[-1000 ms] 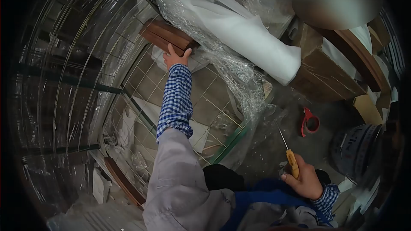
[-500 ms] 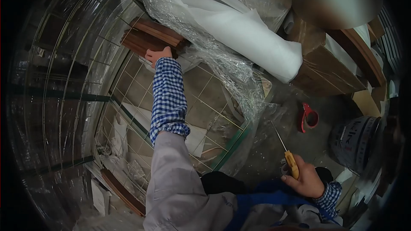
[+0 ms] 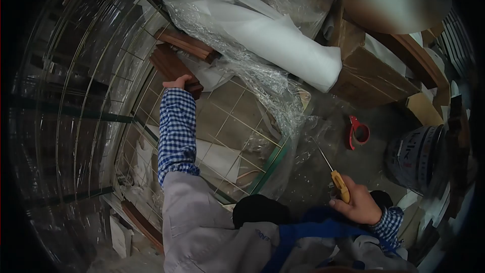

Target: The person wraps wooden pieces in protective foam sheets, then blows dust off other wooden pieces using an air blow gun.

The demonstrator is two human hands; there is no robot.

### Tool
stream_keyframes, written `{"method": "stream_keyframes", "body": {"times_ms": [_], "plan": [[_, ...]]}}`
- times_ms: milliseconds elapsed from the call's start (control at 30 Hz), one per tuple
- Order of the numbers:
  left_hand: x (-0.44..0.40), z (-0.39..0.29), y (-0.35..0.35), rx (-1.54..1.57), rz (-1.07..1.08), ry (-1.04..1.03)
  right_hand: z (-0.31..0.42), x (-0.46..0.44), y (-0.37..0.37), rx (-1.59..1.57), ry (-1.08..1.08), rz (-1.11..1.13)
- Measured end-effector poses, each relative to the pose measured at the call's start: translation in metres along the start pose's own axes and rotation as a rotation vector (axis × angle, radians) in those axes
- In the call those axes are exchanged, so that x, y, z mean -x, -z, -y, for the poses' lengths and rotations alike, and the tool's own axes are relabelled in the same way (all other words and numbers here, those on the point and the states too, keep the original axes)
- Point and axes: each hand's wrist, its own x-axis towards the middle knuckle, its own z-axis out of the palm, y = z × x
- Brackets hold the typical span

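Note:
My left hand (image 3: 177,82) is closed on the near end of a brown wooden moulding (image 3: 174,65), inside a wire mesh cage. Its fingers are partly hidden behind my wrist and the wood. Just beyond lies a second bundle of brown moulding (image 3: 187,44), apart from the held one. On the right, my right hand (image 3: 359,205) wraps round a yellow-handled tool (image 3: 340,186) with a long thin metal shaft pointing up and left. Whether that shaft is a blade or a screwdriver's, I cannot tell.
Clear plastic film (image 3: 273,86) drapes over the cage edge beside a white foam roll (image 3: 288,45). A red tape dispenser (image 3: 352,132) lies on the floor near a bucket (image 3: 414,156). A cardboard box (image 3: 374,76) stands at the right, below a person with a blurred head.
My left hand has drawn the wooden moulding toward me and left, opening a gap from the other bundle. My right hand keeps hold of the yellow-handled tool.

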Motion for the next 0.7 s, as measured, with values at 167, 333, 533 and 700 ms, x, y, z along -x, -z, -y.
{"method": "stream_keyframes", "body": {"times_ms": [167, 333, 533, 700], "plan": [[0.046, 0.088, 0.043, 0.756, 0.645, 0.111, 0.023, -0.030, -0.034, -0.033, 0.263, 0.181], [0.161, 0.109, 0.044, 0.958, 0.619, 0.140, 0.078, -0.058, -0.058, 0.168, 0.420, 0.212], [0.210, 0.115, 0.042, 1.188, 0.618, 0.123, 0.076, -0.036, -0.063, 0.208, 0.452, 0.200], [0.245, 0.122, 0.052, 1.180, 0.670, 0.086, 0.073, -0.022, -0.044, 0.173, 0.451, 0.065]]}}
